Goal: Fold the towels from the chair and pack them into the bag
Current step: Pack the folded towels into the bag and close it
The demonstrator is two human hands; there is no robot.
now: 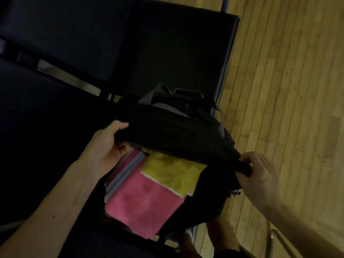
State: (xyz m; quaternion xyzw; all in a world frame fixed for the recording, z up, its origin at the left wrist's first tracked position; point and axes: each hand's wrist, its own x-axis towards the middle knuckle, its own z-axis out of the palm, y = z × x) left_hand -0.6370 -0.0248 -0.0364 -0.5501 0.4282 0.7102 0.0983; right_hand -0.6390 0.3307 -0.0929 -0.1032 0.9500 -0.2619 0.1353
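Note:
A black backpack (173, 131) lies on the dark chair seat (178, 53) with its main compartment open toward me. Inside lies a stack of folded towels: a pink towel (141, 198) on top of grey and white ones, and a yellow towel (173, 174) partly under the bag's flap. My left hand (106, 146) grips the left end of the flap, thumb on top. My right hand (260, 174) pinches the bag's right edge near the zip, fingers curled around the black fabric.
Dark blue padded seats (55, 43) with a metal frame fill the left and top. Light wooden floorboards (288, 81) run along the right. A shoe (189, 233) shows below the bag, and a metal chair leg (279, 237) at the lower right.

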